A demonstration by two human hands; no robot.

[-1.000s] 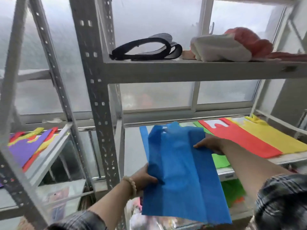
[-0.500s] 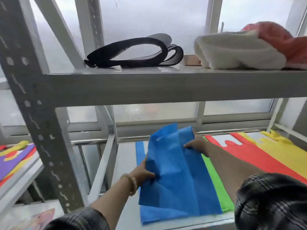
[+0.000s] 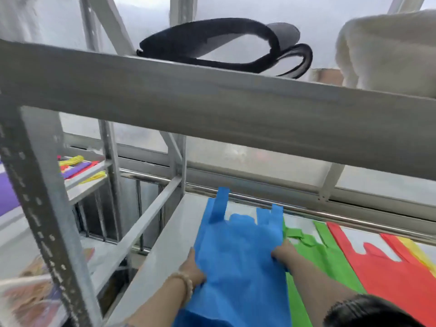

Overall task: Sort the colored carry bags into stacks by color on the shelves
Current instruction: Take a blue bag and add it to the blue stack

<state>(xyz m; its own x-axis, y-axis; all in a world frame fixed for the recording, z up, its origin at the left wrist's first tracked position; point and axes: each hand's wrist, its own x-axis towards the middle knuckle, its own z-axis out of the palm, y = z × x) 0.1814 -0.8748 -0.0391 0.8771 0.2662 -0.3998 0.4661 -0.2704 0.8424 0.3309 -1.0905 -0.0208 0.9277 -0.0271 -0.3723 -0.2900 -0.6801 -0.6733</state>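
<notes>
Far on the left, a neighbouring shelf point(image 3: 89, 172) carries a mixed pile of bags point(image 3: 77, 166) in purple, red and yellow. Next comes the grey upright post point(image 3: 44, 220) of the rack, and above it the upper shelf beam point(image 3: 212, 107), on which a black strap point(image 3: 212, 43) lies looped, with a white cloth bundle point(image 3: 387, 50) at the right end.

Lower down, the left hand point(image 3: 192, 267), with a bead bracelet point(image 3: 186, 283) on its wrist, holds the left edge of the blue bag point(image 3: 238, 263), the fingers hidden under the fabric. The blue bag lies flat on the lower shelf point(image 3: 169, 239), handles pointing toward the window. The right hand point(image 3: 284, 254) grips the bag's right edge; I cannot tell exactly how its fingers close. Just beside it lies the green bag point(image 3: 328, 260), then the red bag point(image 3: 389, 274) and, at the far right, a strip of the yellow bag point(image 3: 417, 252).
</notes>
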